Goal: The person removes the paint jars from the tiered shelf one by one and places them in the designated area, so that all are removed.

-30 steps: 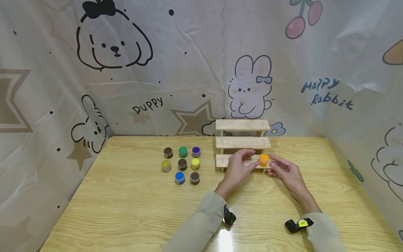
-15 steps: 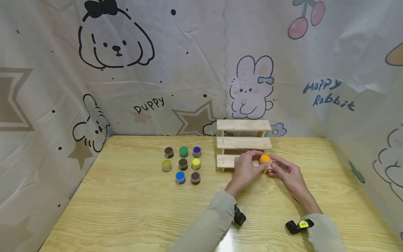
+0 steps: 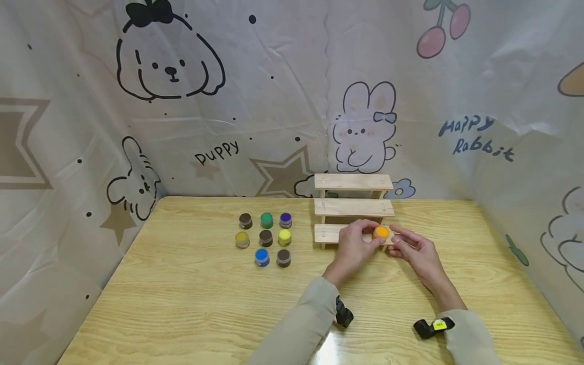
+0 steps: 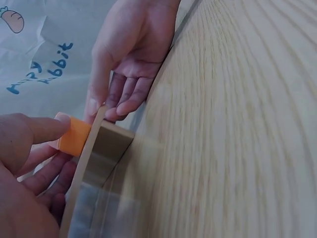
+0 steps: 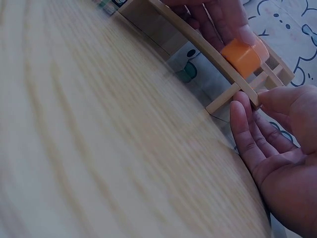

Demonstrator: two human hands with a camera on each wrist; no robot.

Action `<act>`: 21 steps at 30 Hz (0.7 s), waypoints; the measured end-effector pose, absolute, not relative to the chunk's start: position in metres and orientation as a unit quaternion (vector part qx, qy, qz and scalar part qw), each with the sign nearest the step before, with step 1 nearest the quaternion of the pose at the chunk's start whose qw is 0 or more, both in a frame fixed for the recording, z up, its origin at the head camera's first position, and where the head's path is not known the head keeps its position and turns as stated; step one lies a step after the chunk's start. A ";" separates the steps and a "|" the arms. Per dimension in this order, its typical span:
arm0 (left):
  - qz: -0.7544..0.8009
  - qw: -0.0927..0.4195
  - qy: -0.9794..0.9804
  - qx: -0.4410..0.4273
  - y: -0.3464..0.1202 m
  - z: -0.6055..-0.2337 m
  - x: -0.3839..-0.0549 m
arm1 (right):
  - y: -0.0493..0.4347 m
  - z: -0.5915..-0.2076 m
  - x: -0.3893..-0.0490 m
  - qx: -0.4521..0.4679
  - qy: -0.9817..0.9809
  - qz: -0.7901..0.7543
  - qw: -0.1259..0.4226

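Observation:
A small orange paint jar sits at the right end of the bottom step of a three-tier wooden stand. My left hand pinches this jar between thumb and fingers. In the left wrist view the orange jar stands upright on the step. My right hand grips the right end of the same step, thumb above and fingers below, as the right wrist view shows around the step's end. The upper two steps hold nothing.
Left of the stand, several paint jars stand in loose rows on the wooden table, among them a green jar, a yellow jar and a blue jar. A printed curtain hangs behind the table and at both sides.
My left hand has moved right and closed its pinch around the orange jar, then shifted slightly left with it. The right hand has stayed at the step's end.

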State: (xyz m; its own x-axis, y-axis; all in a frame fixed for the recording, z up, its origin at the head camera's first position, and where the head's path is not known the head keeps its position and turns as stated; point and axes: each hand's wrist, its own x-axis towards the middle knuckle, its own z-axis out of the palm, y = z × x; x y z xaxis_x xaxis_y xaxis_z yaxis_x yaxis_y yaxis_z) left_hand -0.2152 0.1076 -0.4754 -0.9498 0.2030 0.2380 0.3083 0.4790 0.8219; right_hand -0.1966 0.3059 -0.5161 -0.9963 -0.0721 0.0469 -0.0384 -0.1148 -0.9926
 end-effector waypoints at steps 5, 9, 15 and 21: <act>-0.535 0.032 -0.828 -0.166 0.095 -0.471 -0.213 | 0.307 -0.518 -0.197 -0.046 0.665 -0.746 0.007; -0.552 0.027 -0.813 -0.185 0.087 -0.469 -0.213 | 0.309 -0.519 -0.197 -0.049 0.662 -0.748 0.007; -0.582 0.012 -0.791 -0.188 0.072 -0.464 -0.210 | 0.308 -0.519 -0.196 -0.047 0.666 -0.744 0.007; -0.576 0.021 -0.794 -0.194 0.054 -0.456 -0.208 | 0.308 -0.520 -0.197 -0.047 0.669 -0.742 0.006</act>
